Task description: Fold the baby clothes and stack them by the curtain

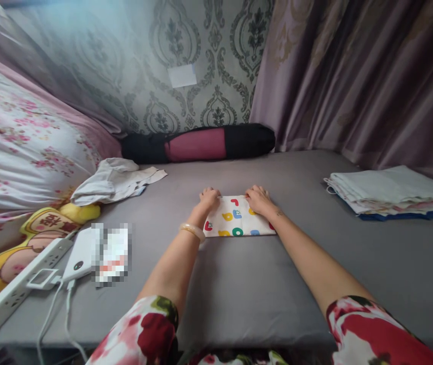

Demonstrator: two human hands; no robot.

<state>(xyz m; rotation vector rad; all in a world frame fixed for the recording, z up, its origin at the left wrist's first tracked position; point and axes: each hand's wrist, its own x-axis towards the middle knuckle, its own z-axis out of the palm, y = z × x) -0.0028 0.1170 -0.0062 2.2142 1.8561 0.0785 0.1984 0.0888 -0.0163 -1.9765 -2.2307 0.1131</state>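
Observation:
A flat white rectangle of cloth (235, 223) printed with bright red, yellow, green and blue letters lies on the grey-covered surface in front of me. My left hand (210, 197) is closed at its far left corner, with the fingers curled over the edge. At the far right corner my right hand (259, 199) grips the cloth in the same way, its thumb side turned inward. Both forearms reach along the sides of the cloth. Whether the cloth is a folded sheet or a bag, I cannot tell.
A stack of folded fabrics (391, 190) lies on the right. Crumpled white cloth (113, 180) is at the left. Nearer are a white power bank (83, 253), its cables and a power strip (18, 284). A black and maroon roll (197, 144) lines the wall.

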